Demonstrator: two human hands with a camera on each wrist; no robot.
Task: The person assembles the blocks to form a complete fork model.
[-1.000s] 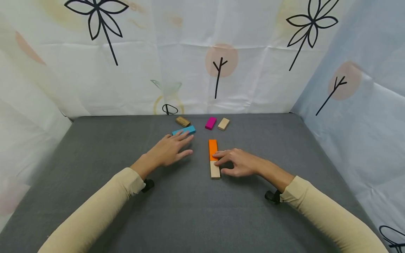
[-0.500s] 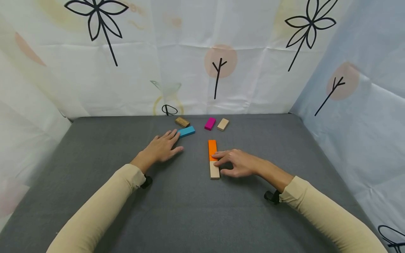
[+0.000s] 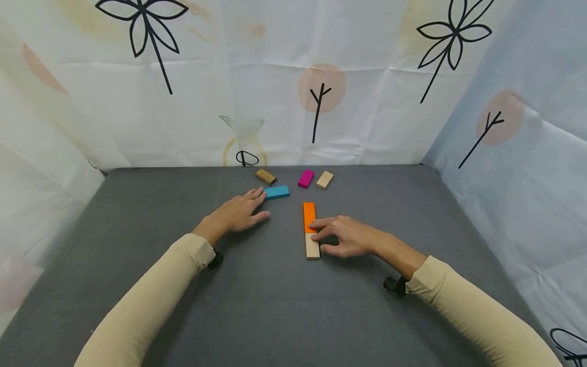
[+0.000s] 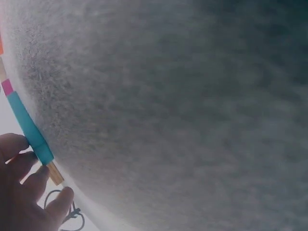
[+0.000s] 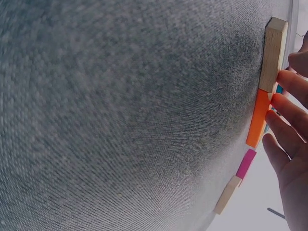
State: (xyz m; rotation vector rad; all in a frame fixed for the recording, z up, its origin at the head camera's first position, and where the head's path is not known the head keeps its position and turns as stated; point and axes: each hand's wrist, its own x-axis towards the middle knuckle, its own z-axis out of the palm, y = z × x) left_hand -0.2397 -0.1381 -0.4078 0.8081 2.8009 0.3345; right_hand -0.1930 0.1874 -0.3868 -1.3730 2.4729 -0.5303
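Observation:
A blue wooden block (image 3: 277,192) lies flat with its long side nearly crosswise. The fingertips of my left hand (image 3: 236,213) touch its left end, fingers extended and thumb apart; the left wrist view also shows fingers against the blue block (image 4: 30,126). An orange block (image 3: 309,213) and a pale wooden block (image 3: 312,250) lie end to end in a straight line. My right hand (image 3: 347,236) rests its fingertips on them near their joint, as the right wrist view shows beside the orange block (image 5: 258,120). Neither hand grips anything.
Behind the blue block lies a brown wooden block (image 3: 266,177). A magenta block (image 3: 305,179) and another pale block (image 3: 324,180) lie near the back edge of the grey table (image 3: 275,316). White patterned cloth (image 3: 275,92) hangs behind and at the sides.
My left hand has drawn back from over the blue block to its left end. The blue block has shifted right and lies more level. My right hand and its two blocks stay put.

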